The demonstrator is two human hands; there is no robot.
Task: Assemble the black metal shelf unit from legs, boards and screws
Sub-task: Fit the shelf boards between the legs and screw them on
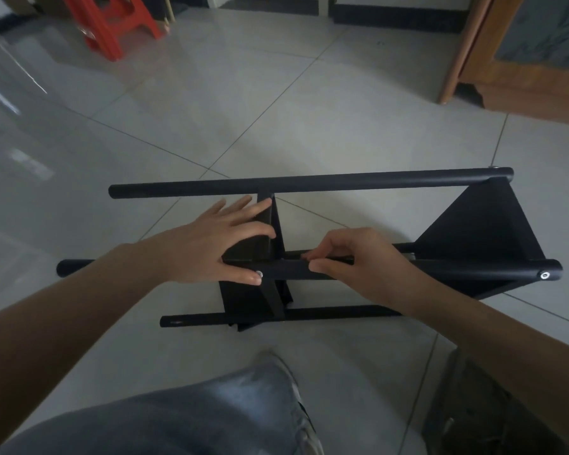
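Note:
The black metal shelf unit lies on its side on the tiled floor. Its far leg [309, 183] runs left to right, and a near lower leg [326, 314] lies close to me. One black board [480, 231] is fixed at the right end, with a silver screw [544, 275] in the leg end there. A second board [270, 244] stands in the middle. My left hand [217, 241] rests flat against that middle board, its thumb tip touching a silver screw [259, 274] in the upper near leg [289, 269]. My right hand [358, 261] pinches that same leg just right of the board.
A red plastic stool [112, 24] stands at the back left. A wooden door and frame [467, 50] are at the back right. My knee in grey jeans [211, 415] is at the bottom, and a dark object [473, 405] lies on the floor at lower right.

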